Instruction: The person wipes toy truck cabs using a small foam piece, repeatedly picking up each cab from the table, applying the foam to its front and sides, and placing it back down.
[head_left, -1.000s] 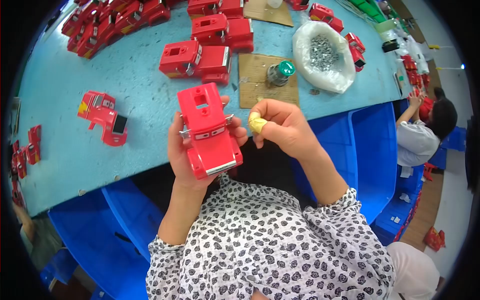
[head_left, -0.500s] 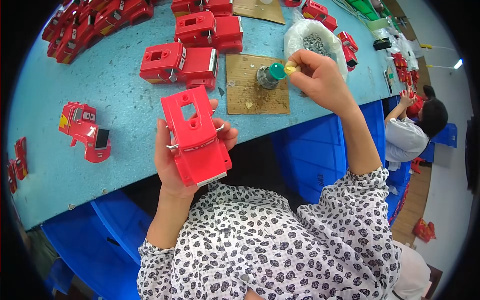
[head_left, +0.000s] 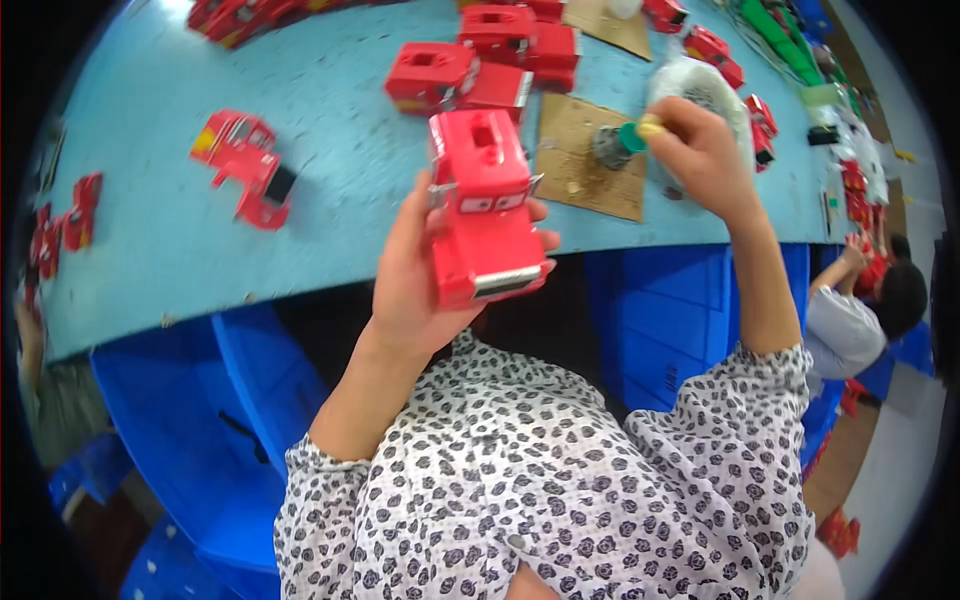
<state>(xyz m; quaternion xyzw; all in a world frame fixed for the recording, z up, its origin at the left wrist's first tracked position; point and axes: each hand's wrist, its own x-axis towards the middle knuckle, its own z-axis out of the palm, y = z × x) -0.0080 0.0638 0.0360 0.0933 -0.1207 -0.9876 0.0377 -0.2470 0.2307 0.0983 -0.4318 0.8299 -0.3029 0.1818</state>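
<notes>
My left hand [head_left: 408, 270] is wrapped round a red toy truck [head_left: 482, 235] from below and the side. The truck's windshield eyes and silver bumper face me. My right hand [head_left: 708, 160] is closed in a pinch on a small yellow piece [head_left: 650, 127], its exact kind unclear. Just left of those fingertips is a small glass jar with a green top [head_left: 608, 148]; whether the yellow piece touches it I cannot tell. The jar appears tilted on a stained cardboard sheet [head_left: 610, 196].
Several red toy trucks [head_left: 430, 78] stand at the back, and another truck [head_left: 245, 165] lies to the left. Behind my right hand is a plastic-lined container [head_left: 742, 120] of small grey parts. Blue bins [head_left: 660, 300] sit below the table edge. A co-worker [head_left: 850, 320] sits at far right.
The camera view has shifted, so the table appears lower and further right. My left hand has tipped the truck so its front shows more. My right hand keeps its pinch beside the jar.
</notes>
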